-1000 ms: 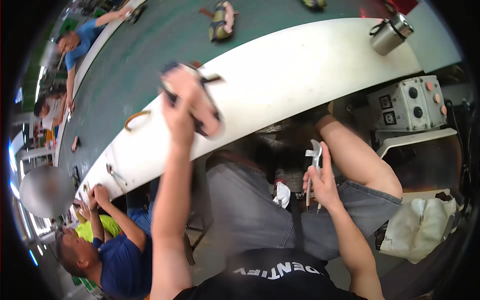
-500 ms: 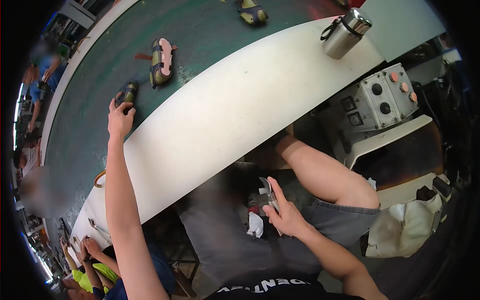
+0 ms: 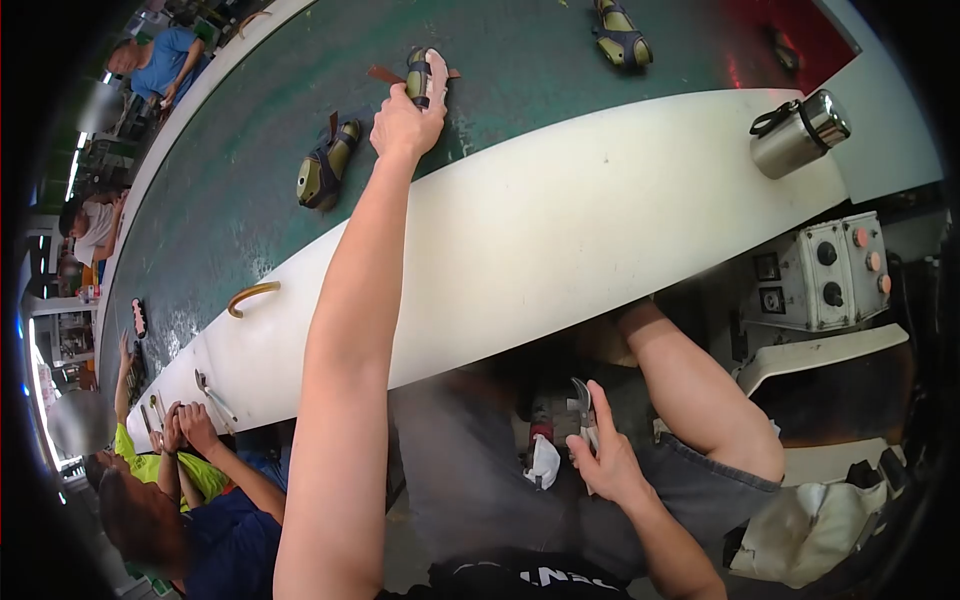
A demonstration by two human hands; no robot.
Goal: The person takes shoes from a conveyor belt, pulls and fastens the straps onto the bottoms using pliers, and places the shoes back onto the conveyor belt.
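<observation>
The right hand point(image 3: 608, 462) is closed around pincers point(image 3: 584, 412) over the grey shorts point(image 3: 690, 475), their metal head pointing up and away, below the near edge of the white tabletop point(image 3: 560, 230). A white wad point(image 3: 543, 462) lies just to their left. Off to the right stands a control box point(image 3: 818, 276) (scuffed, with orange buttons), past the bare knee.

The left forearm point(image 3: 350, 330) crosses the tabletop, screening part of it. A curved brown piece point(image 3: 252, 298) rests left of this forearm, and a steel flask point(image 3: 790, 140) stands well to the right; between forearm and flask runs a broad pale stretch of tabletop, ending at its curved far edge against the green surface point(image 3: 510, 90).

Beyond that edge, the left hand point(image 3: 410, 122) is drawn narrow, thumb and fingers about the near end of an olive sandal point(image 3: 420, 78), which lies on the green surface with its pink side to the right. A second sandal point(image 3: 328, 168) lies to the left, apart from the hand; a third sandal point(image 3: 622, 38) lies farther right.

Down the tabletop at the left, a co-worker in navy point(image 3: 225, 545) has hands close to a hand tool point(image 3: 215, 396). Across the green surface is a person in blue point(image 3: 172, 62).
</observation>
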